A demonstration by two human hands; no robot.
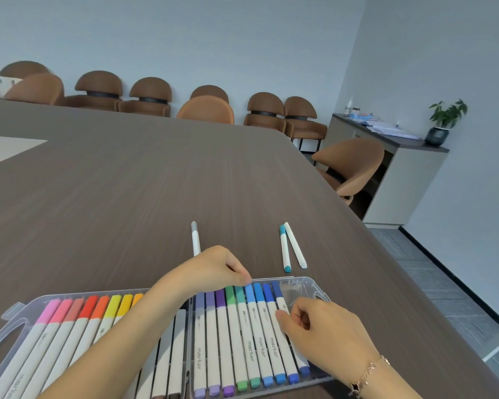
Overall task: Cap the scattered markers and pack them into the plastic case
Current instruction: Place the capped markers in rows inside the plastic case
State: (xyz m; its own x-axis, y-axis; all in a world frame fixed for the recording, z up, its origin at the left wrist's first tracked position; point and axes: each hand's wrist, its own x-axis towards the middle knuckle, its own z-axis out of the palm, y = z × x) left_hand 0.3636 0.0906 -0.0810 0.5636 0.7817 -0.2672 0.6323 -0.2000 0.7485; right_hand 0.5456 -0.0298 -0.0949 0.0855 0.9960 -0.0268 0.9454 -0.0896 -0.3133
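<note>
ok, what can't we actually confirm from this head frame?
- Grey-capped marker: near end hidden behind left hand.
- Case: near-left part cut off by the frame edge, middle slots covered by the left forearm.
- Dark blue marker: barrel under right hand; whether it is seated is unclear.

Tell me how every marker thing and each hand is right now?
plastic case: open, flat on the table, nearly full.
dark blue marker: capped, being set into the case.
left hand: fingertips on the case's far edge.
right hand: pinches the dark blue marker.
grey marker: capped, loose on the table.
teal marker: capped, loose.
white marker: loose, touching the teal one.
</note>
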